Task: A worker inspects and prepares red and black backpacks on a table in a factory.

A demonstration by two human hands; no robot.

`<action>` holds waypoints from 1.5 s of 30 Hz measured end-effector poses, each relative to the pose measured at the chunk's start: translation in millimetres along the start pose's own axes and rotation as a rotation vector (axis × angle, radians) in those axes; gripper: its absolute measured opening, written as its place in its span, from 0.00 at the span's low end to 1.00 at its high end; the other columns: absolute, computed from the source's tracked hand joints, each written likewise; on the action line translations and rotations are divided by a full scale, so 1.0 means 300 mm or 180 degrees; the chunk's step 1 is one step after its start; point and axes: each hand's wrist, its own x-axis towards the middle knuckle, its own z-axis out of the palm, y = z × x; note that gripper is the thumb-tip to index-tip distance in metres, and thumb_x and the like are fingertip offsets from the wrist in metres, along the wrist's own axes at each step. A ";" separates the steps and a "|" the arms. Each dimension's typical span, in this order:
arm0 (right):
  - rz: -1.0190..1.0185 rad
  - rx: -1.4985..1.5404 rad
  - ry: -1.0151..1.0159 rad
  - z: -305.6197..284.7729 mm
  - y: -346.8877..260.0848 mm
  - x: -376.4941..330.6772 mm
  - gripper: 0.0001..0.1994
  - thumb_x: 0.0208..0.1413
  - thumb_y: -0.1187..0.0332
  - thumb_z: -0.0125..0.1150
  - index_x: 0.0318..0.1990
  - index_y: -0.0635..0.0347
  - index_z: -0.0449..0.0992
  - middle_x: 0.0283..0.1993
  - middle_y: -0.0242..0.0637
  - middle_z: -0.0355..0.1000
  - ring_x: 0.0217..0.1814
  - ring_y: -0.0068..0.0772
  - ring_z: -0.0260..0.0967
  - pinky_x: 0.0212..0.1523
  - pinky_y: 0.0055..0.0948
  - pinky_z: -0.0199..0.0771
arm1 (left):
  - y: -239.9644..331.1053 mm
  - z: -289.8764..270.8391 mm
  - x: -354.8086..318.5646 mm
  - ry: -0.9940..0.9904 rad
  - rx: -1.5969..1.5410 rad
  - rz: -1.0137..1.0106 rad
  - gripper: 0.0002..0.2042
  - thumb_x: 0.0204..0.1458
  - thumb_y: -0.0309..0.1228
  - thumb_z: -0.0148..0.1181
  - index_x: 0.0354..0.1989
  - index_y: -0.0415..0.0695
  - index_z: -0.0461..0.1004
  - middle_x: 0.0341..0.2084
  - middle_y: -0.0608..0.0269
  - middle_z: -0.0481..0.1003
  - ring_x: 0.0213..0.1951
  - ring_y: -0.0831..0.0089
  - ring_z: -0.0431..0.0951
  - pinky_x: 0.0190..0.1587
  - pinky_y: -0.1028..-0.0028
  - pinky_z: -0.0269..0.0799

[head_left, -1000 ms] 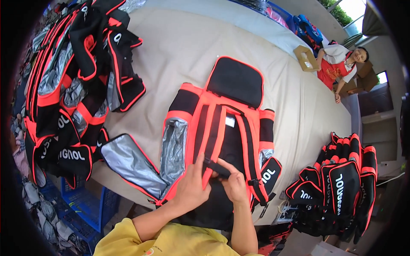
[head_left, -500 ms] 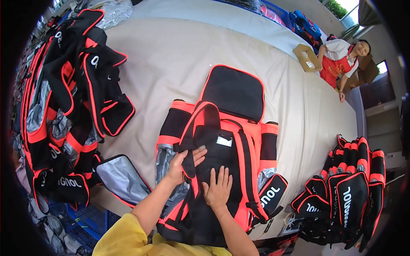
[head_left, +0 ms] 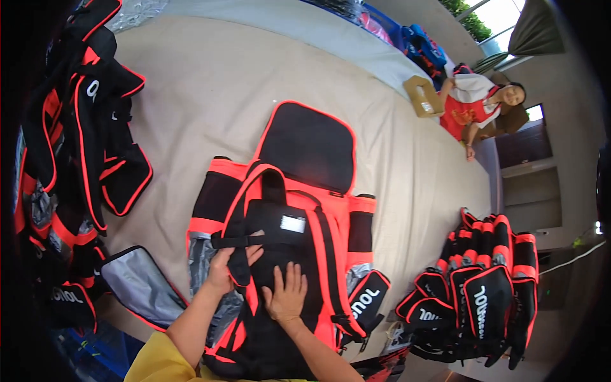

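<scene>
A black and orange backpack [head_left: 286, 210] lies flat on a beige table [head_left: 210, 89], back panel up, its black lid flap spread toward the far side. My left hand [head_left: 229, 267] grips the left shoulder strap [head_left: 238, 245] near the chest strap. My right hand [head_left: 286, 296] lies flat, fingers apart, on the black back padding in the middle of the pack. A silver-lined side flap [head_left: 137, 286] hangs open at the near left edge.
Several matching bags are piled at the far left [head_left: 70, 153]. A folded stack of them stands at the right [head_left: 477, 293]. Another person [head_left: 480, 105] sits at the far right corner beside a small cardboard box [head_left: 423, 95].
The backpack has slid away from me toward the table's middle. My left hand went from pressing the pack to gripping the strap, and my right hand now rests flat on the padding.
</scene>
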 end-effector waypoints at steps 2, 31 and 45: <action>0.0005 0.0005 -0.0015 0.001 -0.001 0.000 0.36 0.64 0.50 0.66 0.75 0.57 0.67 0.81 0.61 0.56 0.85 0.65 0.51 0.80 0.64 0.49 | -0.003 -0.003 0.000 -0.0100 0.0005 0.0122 0.27 0.75 0.43 0.45 0.73 0.35 0.65 0.76 0.37 0.62 0.78 0.46 0.62 0.81 0.46 0.55; -0.0439 0.0489 0.0524 -0.074 0.031 -0.053 0.25 0.69 0.58 0.63 0.68 0.62 0.76 0.76 0.61 0.66 0.81 0.61 0.59 0.79 0.59 0.57 | 0.354 0.671 -0.647 0.0850 0.2238 -0.0284 0.23 0.65 0.46 0.68 0.59 0.40 0.78 0.45 0.59 0.85 0.45 0.66 0.86 0.57 0.63 0.78; -0.0206 0.3855 -0.1004 -0.546 -0.070 -0.586 0.31 0.67 0.58 0.71 0.71 0.66 0.72 0.59 0.50 0.83 0.60 0.41 0.82 0.62 0.35 0.79 | 0.019 0.816 -0.773 -0.0041 0.2263 -0.0041 0.22 0.63 0.30 0.69 0.63 0.38 0.73 0.56 0.58 0.82 0.55 0.69 0.84 0.58 0.66 0.79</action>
